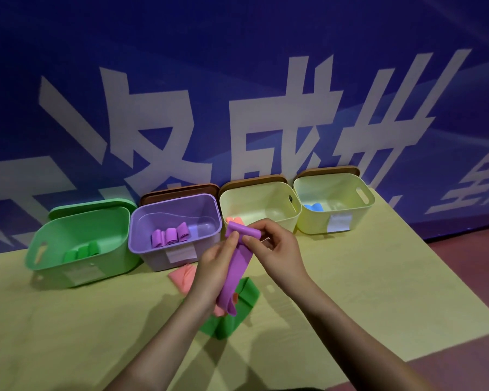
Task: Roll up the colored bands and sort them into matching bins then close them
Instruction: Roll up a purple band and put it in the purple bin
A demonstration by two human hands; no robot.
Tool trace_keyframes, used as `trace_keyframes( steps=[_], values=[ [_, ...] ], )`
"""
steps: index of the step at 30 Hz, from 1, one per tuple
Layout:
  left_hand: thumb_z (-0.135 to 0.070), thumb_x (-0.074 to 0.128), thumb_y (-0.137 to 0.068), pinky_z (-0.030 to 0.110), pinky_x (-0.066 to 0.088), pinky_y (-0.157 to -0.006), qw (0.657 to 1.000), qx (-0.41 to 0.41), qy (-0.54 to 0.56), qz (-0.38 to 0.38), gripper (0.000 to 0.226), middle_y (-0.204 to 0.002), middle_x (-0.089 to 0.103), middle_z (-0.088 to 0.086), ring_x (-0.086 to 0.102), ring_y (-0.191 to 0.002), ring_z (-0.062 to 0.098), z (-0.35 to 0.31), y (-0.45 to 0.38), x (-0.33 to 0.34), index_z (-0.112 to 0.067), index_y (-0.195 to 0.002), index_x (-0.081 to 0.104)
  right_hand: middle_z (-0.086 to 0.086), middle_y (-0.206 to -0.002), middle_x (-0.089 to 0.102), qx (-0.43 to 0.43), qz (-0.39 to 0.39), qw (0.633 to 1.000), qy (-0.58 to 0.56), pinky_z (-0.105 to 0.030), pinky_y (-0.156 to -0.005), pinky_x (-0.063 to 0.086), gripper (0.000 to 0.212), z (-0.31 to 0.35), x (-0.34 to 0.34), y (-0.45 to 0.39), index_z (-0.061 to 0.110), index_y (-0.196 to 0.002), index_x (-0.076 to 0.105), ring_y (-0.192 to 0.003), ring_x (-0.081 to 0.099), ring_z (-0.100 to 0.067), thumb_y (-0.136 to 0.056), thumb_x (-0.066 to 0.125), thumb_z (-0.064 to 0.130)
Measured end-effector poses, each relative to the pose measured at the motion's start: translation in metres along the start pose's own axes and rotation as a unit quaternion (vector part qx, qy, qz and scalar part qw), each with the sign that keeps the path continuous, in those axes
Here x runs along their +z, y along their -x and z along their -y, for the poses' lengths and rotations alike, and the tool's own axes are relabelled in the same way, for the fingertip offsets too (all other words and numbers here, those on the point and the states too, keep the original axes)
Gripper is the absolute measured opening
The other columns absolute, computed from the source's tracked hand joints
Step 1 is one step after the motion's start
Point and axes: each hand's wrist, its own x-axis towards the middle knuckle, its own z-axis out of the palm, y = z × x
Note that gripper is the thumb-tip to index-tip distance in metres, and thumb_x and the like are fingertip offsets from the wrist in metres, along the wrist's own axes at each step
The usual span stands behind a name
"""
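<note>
Print on the white paper labels (180,255) stuck to the bin fronts cannot be read. The salmon-pink flat rubber band (183,278) is partly covered by the left hand (213,266), and the green flat rubber band (228,324) by the hanging purple rubber band (235,273). Only an orange tip (234,220) is seen behind the purple band's rolled end. The brown lids (178,189) are mostly hidden behind the bins. Both forearms are cut off at the bottom edge.
</note>
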Motion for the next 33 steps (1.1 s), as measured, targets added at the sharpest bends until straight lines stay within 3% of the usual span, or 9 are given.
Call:
trace_keyframes(
  steps=[7, 12, 16, 19, 21, 25, 29, 31, 33],
  values=[
    [-0.04, 0.045, -0.097, 0.025, 0.042, -0.063, 0.999, 0.005, -0.02, -0.029, 0.031, -0.075, 0.065, -0.003, 0.056, -0.07, 0.014, -0.002, -0.006, -0.008, -0.024, -0.08, 0.066, 0.008, -0.078, 0.062, -0.073, -0.047, 0.987, 0.139, -0.017, -0.06, 0.041, 0.006, -0.014, 0.017, 0.002, 0.016, -0.087, 0.068, -0.072, 0.054, -0.008, -0.082, 0.065, 0.019],
    [-0.042, 0.037, -0.099, 0.024, 0.045, -0.073, 0.998, 0.005, -0.039, -0.053, 0.049, -0.067, 0.068, -0.01, 0.06, -0.069, 0.003, -0.003, -0.014, -0.023, -0.028, -0.063, 0.066, -0.001, -0.083, 0.06, -0.181, 0.003, 0.943, 0.278, -0.024, -0.069, 0.041, 0.015, -0.023, 0.03, -0.004, 0.01, -0.1, 0.069, -0.076, 0.052, -0.018, -0.085, 0.065, 0.01],
    [-0.037, 0.05, -0.097, 0.04, 0.05, -0.085, 0.996, -0.022, 0.012, -0.089, 0.036, -0.069, 0.066, -0.004, 0.061, -0.073, 0.016, -0.009, -0.022, -0.03, -0.023, -0.067, 0.065, -0.005, -0.083, 0.06, -0.232, 0.06, 0.923, 0.302, -0.024, -0.07, 0.039, 0.018, -0.019, 0.035, -0.02, 0.008, -0.103, 0.07, -0.079, 0.05, -0.021, -0.086, 0.066, 0.008],
    [-0.037, 0.048, -0.097, 0.036, 0.048, -0.064, 0.997, -0.045, 0.033, -0.062, 0.05, -0.05, 0.063, -0.007, 0.057, -0.06, 0.017, -0.014, -0.021, -0.033, -0.021, -0.056, 0.072, -0.004, -0.087, 0.061, -0.236, 0.108, 0.924, 0.281, -0.023, -0.074, 0.04, 0.021, -0.015, 0.029, -0.028, 0.01, -0.108, 0.069, -0.082, 0.051, -0.017, -0.088, 0.065, 0.013],
    [-0.034, 0.045, -0.099, 0.029, 0.039, -0.053, 0.997, -0.058, 0.04, -0.04, 0.049, -0.044, 0.057, -0.007, 0.052, -0.05, 0.012, -0.015, -0.021, -0.035, -0.018, -0.061, 0.071, -0.003, -0.094, 0.063, -0.232, 0.134, 0.927, 0.262, -0.027, -0.079, 0.044, 0.024, -0.017, 0.023, -0.028, 0.012, -0.113, 0.069, -0.087, 0.054, -0.017, -0.093, 0.059, 0.021],
    [-0.028, 0.042, -0.1, 0.025, 0.038, -0.051, 0.996, -0.057, 0.063, 0.0, 0.033, -0.054, 0.061, -0.004, 0.053, -0.045, 0.005, -0.011, -0.017, -0.037, -0.012, -0.08, 0.064, -0.003, -0.097, 0.064, -0.144, 0.115, 0.972, 0.145, -0.029, -0.082, 0.048, 0.033, -0.017, 0.024, -0.019, 0.013, -0.109, 0.071, -0.093, 0.06, -0.017, -0.095, 0.048, 0.031],
    [-0.021, 0.045, -0.099, 0.03, 0.046, -0.064, 0.998, -0.011, 0.064, 0.003, 0.028, -0.065, 0.069, -0.003, 0.062, -0.062, 0.009, -0.01, -0.012, -0.03, -0.013, -0.082, 0.065, 0.004, -0.089, 0.065, 0.057, 0.073, 0.996, 0.004, -0.022, -0.069, 0.048, 0.039, -0.01, 0.03, -0.012, 0.018, -0.106, 0.069, -0.075, 0.059, -0.005, -0.083, 0.055, 0.047],
    [-0.022, 0.047, -0.098, 0.031, 0.046, -0.07, 1.0, 0.002, 0.028, -0.007, 0.024, -0.074, 0.069, 0.0, 0.061, -0.072, 0.016, -0.009, -0.011, -0.026, -0.016, -0.084, 0.065, 0.005, -0.071, 0.061, 0.111, 0.082, 0.989, -0.056, -0.023, -0.061, 0.046, 0.025, -0.011, 0.025, -0.007, 0.018, -0.09, 0.069, -0.061, 0.055, -0.007, -0.086, 0.059, 0.04],
    [-0.022, 0.048, -0.098, 0.029, 0.044, -0.066, 0.999, 0.016, -0.036, -0.009, 0.021, -0.078, 0.064, 0.002, 0.056, -0.071, 0.017, -0.006, -0.01, -0.023, -0.02, -0.085, 0.063, 0.005, -0.059, 0.056, 0.128, 0.09, 0.985, -0.076, -0.025, -0.059, 0.044, 0.02, -0.014, 0.018, -0.001, 0.013, -0.083, 0.069, -0.055, 0.051, -0.009, -0.091, 0.062, 0.029]
  ],
)
